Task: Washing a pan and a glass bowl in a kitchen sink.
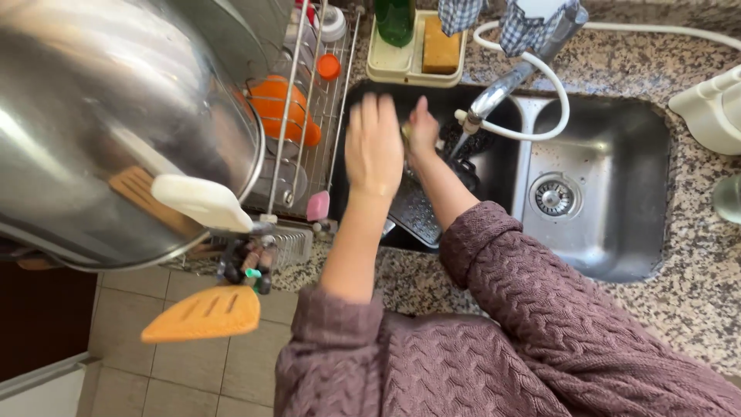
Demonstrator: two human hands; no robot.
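Both my hands are over the left basin of a steel sink (494,166). My left hand (374,147) shows its back, fingers stretched and close together, blurred by motion; what lies under its palm is hidden. My right hand (422,127) sits just right of it, fingers curled on a small yellowish sponge (404,131) that peeks out between the hands. Below them a dark, flat, textured pan or tray (417,212) leans in the basin. The tap (498,91) points down beside my right hand.
A large steel pot (116,116) fills the left, over a wire dish rack (309,154) with orange dishes. White (201,202) and orange (204,313) spatulas stick out. Behind the sink stands a tray (386,66) with a green bottle and a sponge. The right basin (610,154) has a drain. Granite counter (695,286) surrounds it.
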